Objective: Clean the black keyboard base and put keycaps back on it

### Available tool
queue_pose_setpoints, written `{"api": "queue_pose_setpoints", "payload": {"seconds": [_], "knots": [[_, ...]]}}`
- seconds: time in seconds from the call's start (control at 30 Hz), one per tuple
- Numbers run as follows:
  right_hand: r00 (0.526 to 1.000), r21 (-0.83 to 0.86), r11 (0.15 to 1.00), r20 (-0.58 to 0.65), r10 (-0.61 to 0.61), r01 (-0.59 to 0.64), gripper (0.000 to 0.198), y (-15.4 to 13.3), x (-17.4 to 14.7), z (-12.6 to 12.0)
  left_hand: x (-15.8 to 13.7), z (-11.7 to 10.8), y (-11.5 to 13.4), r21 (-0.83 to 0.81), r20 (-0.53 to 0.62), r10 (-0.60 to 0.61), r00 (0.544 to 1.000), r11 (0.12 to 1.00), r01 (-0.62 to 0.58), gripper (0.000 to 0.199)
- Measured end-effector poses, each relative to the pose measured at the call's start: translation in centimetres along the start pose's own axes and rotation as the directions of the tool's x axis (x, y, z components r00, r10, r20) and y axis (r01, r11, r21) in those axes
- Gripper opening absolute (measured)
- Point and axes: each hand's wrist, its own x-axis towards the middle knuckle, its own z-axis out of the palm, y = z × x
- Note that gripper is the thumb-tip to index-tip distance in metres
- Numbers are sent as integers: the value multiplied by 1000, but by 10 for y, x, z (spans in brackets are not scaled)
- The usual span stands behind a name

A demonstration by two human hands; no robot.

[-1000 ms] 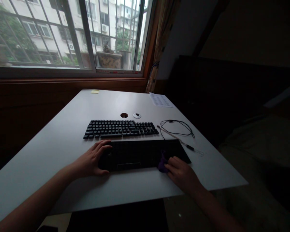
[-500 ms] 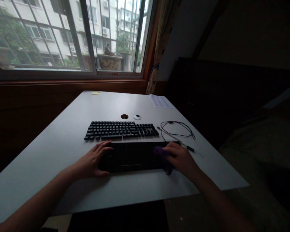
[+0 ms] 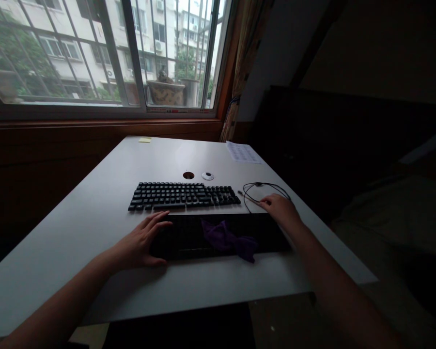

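My left hand (image 3: 141, 241) grips the left end of a dark keyboard base (image 3: 183, 240), thumb at the near edge and fingers over the far side. Its surface is too dark to make out in detail. A crumpled purple cloth (image 3: 225, 236) lies across the base, its right end hanging over the near edge. Beyond the base's far right corner, my right hand (image 3: 281, 209) pinches a thin rod-like tool (image 3: 252, 198); the hand hides most of it. Black keycaps (image 3: 183, 195) lie in keyboard order just behind the base.
A looped black cable (image 3: 272, 184) lies beside my right hand. Farther back on the white desk (image 3: 105, 194) are a round hole (image 3: 188, 175), its white cover (image 3: 208, 176), a printed sheet (image 3: 244, 152) and yellow notes (image 3: 145, 139). A barred window is behind.
My right hand has let go of the purple cloth, leaving it on the base, and has moved away and right to the thin tool. My left hand stays put.
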Motion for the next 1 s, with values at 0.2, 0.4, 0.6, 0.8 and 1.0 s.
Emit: {"api": "queue_pose_setpoints", "payload": {"seconds": [0.2,0.4,0.6,0.8,1.0], "knots": [[990,-113,992,133,-39,54,21,-1,20,16,0,-1,1,-10,-2,0,1000,1000,0,96],[980,-191,980,197,-8,46,21,-5,32,19,0,-1,1,-18,-4,-8,1000,1000,8,104],[972,-247,969,234,26,34,20,3,36,10,0,-1,2,-43,-10,-17,1000,999,16,111],[963,-291,956,241,120,-47,24,26,27,-8,1,0,0,-58,-31,-4,1000,998,2,110],[950,-315,939,224,219,-142,23,62,0,-35,1,0,1,-69,-38,10,999,998,-13,109]]}}
